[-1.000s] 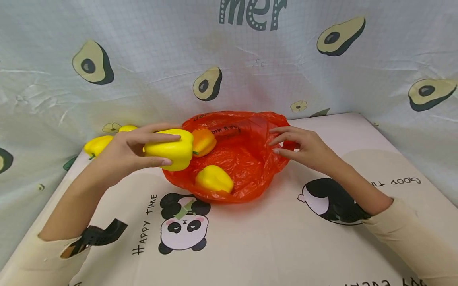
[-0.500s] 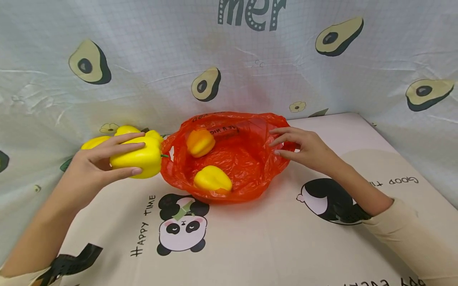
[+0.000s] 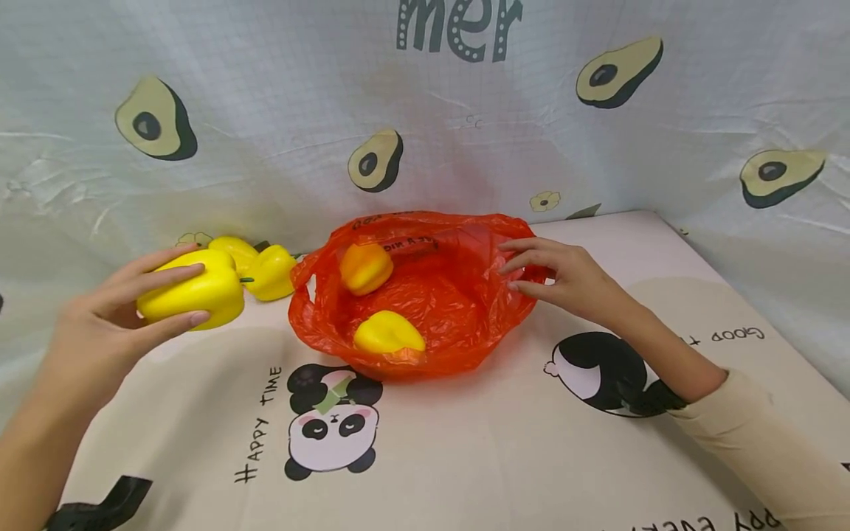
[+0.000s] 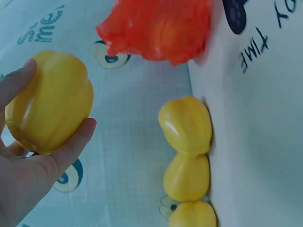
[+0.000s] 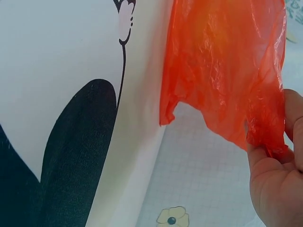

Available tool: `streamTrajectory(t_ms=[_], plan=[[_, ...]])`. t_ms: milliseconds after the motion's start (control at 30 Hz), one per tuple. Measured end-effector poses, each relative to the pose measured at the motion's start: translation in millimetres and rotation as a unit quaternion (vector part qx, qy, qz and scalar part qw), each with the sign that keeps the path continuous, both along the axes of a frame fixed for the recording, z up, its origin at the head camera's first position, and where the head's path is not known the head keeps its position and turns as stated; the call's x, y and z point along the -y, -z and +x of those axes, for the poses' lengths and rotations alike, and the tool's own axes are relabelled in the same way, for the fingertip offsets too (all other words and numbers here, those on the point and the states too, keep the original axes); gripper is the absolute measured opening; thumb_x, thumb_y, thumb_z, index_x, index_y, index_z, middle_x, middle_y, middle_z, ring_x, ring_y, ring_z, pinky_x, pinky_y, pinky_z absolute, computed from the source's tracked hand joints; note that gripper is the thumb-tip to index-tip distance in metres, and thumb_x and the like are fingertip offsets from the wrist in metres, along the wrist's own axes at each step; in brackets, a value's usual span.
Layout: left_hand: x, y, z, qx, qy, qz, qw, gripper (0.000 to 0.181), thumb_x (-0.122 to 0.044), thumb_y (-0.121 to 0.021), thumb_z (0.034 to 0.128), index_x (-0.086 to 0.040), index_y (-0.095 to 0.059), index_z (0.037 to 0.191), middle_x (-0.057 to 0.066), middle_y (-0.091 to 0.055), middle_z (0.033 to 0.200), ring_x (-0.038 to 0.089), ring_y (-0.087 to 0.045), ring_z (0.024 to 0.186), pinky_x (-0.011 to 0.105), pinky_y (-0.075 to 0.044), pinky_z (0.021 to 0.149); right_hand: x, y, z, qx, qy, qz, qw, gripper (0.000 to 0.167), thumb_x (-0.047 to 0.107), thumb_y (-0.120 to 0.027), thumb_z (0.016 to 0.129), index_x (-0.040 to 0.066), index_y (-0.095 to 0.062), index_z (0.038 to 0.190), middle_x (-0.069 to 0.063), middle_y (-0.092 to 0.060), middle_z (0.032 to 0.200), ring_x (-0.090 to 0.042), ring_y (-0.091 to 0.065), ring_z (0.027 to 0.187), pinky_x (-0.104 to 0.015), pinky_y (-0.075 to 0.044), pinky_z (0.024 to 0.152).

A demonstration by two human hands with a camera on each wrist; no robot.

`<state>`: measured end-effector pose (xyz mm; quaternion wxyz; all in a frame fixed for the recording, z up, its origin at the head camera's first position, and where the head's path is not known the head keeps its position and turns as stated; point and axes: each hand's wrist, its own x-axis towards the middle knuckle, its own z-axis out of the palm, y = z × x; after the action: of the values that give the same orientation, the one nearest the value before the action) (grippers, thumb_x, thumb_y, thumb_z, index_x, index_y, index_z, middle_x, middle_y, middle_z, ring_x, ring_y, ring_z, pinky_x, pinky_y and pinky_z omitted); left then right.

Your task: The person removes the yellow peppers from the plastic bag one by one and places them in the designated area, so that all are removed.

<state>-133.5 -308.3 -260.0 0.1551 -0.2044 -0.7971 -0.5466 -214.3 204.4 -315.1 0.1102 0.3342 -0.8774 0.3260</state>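
My left hand (image 3: 109,324) grips a yellow bell pepper (image 3: 192,289) in the air, left of the red plastic bag (image 3: 451,295); the left wrist view shows thumb and fingers round this pepper (image 4: 52,101). The bag lies with its mouth wide, one orange-looking pepper (image 3: 367,269) and one yellow pepper (image 3: 389,333) inside. At the bag's right rim, my right hand (image 3: 564,276) pinches the plastic; in the right wrist view the hand (image 5: 279,175) has the bag's edge (image 5: 267,127) between thumb and fingers.
Behind the held pepper, more yellow peppers (image 3: 272,273) lie by the wall curtain; the left wrist view shows three in a row (image 4: 187,125). The curtain (image 3: 279,147) with avocado prints rises behind the table (image 3: 465,457), which bears panda drawings.
My left hand has moved left, away from over the bag's left rim, with the yellow pepper in its grip. My right hand has stayed at the bag's right rim.
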Motion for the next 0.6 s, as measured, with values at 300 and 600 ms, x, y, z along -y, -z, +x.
streamTrajectory(t_ms=[300, 600], plan=[[27.7, 16.6, -4.8, 0.003, -0.078, -0.065, 0.9949, 0.057, 0.024, -0.070, 0.0808, 0.007, -0.060, 0.135, 0.004, -0.049, 0.150, 0.009, -0.048, 0.130, 0.007, -0.047, 0.090, 1, -0.1, 0.4, 0.000, 0.001, -0.005, 1.0000, 0.029, 0.004, -0.079, 0.087, 0.014, -0.077, 0.114, -0.006, -0.062, 0.139, -0.029, -0.053, 0.133, -0.011, -0.051, 0.084], [56.8, 32.4, -7.4, 0.063, -0.155, -0.084, 0.9823, 0.068, 0.010, -0.073, 0.0876, -0.013, -0.053, 0.148, -0.012, -0.049, 0.148, 0.002, -0.042, 0.132, 0.000, -0.041, 0.088, 1, -0.4, 0.8, -0.004, 0.003, -0.001, 1.0000, 0.029, 0.004, -0.079, 0.087, 0.015, -0.077, 0.114, -0.005, -0.062, 0.139, -0.029, -0.053, 0.133, -0.012, -0.052, 0.083]])
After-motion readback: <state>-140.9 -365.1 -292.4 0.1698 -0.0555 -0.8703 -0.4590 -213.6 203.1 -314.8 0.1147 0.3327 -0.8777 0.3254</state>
